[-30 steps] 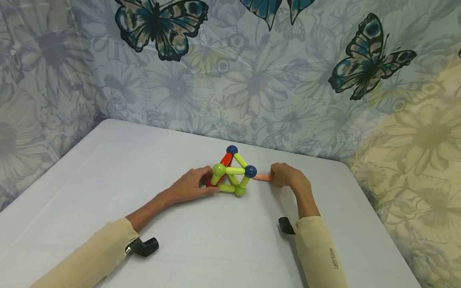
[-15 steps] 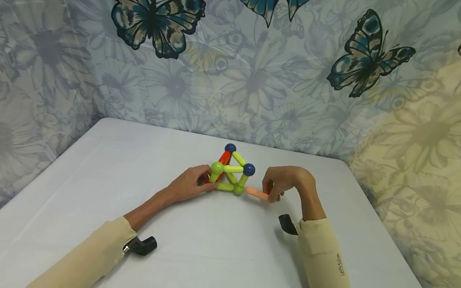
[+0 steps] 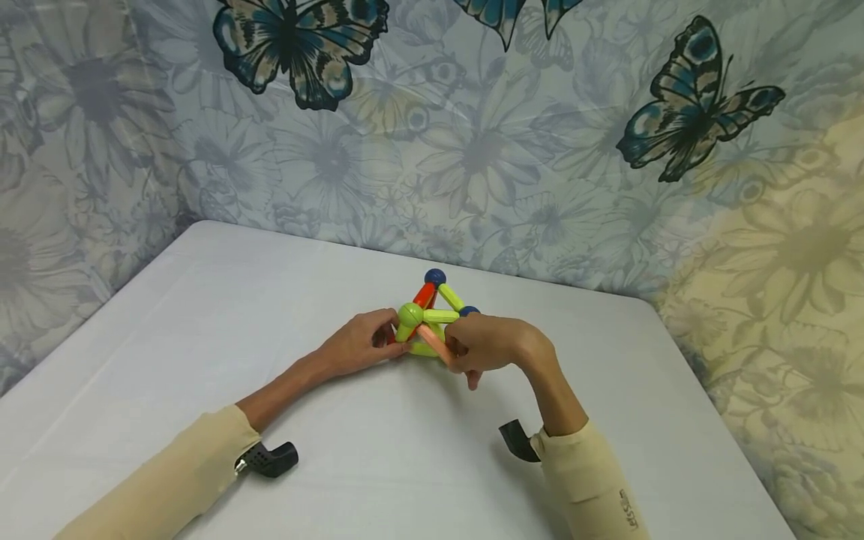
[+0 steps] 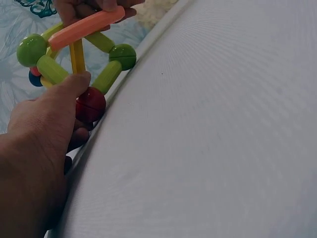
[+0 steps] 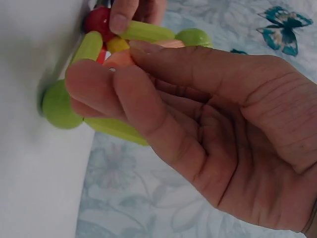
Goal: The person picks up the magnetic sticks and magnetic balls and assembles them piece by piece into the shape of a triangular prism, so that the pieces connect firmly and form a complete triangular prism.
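Observation:
A construction of magnetic sticks and balls stands on the white table (image 3: 324, 450). It has a light green ball (image 3: 410, 315), a dark blue ball (image 3: 435, 278) on top, and green, red and yellow sticks. My left hand (image 3: 354, 345) steadies its lower left corner, thumb and fingers around the red ball (image 4: 90, 105). My right hand (image 3: 496, 343) pinches an orange magnetic stick (image 4: 86, 29) by one end. The stick slants across the construction's front, its free end close to the light green ball; whether they touch I cannot tell. The right hand partly hides the right-hand balls.
Behind the table hangs a cloth backdrop (image 3: 482, 165) printed with flowers and butterflies. The table's back edge runs just behind the construction. A black wrist camera (image 3: 270, 459) juts out by the left sleeve, another (image 3: 518, 441) by the right.
My right hand has swung toward me and then left with the orange stick, from beside the construction to in front of it. The left hand has kept its place on the construction.

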A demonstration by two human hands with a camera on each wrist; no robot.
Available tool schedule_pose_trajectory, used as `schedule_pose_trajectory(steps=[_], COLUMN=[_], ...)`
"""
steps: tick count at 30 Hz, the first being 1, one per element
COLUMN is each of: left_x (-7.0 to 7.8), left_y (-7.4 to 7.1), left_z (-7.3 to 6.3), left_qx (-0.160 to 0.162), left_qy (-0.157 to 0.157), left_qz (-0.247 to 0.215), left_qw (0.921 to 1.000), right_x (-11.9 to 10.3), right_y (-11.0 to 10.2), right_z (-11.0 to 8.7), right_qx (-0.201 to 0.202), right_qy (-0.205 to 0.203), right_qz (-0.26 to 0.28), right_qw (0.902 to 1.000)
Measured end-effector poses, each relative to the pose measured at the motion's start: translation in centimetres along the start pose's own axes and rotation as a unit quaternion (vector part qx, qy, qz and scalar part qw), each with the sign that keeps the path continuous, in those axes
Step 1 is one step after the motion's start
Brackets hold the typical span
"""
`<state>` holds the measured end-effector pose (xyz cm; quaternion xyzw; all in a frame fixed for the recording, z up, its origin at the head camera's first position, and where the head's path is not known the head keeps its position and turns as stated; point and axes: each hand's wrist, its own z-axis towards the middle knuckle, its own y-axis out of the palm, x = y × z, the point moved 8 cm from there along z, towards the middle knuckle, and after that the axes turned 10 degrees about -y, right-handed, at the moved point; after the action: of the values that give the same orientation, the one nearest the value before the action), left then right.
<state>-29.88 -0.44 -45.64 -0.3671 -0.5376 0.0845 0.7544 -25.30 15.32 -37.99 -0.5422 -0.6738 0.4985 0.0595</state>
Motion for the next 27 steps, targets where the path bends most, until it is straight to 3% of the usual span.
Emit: schedule_pose_trajectory(steps=[9,17,23,27], left_x=[0.1,0.0,-0.1,-0.1], left_y=[0.0,0.0,-0.2,-0.1], left_z=[0.1,0.1,0.2,0.1], left_qx=[-0.001,0.002,0.004,-0.001], left_qy=[0.014,0.017,0.02,0.017], left_qz=[-0.002,-0.014,-0.024,-0.029], left_qw=[0.9999,0.9998,0.9995,0.9994], right_x=[-0.2,0.8,0.6,0.6], right_y=[0.8,1.7,1.9,2.1], right_z=[1.4,2.2,2.9,3.2], right_qx=[0.007,0.026,0.042,0.075], right_qy=[0.024,0.108,0.1,0.109], right_qz=[-0.043,-0.022,-0.052,-0.051], right_qw=[0.9988,0.9936,0.9928,0.9899])
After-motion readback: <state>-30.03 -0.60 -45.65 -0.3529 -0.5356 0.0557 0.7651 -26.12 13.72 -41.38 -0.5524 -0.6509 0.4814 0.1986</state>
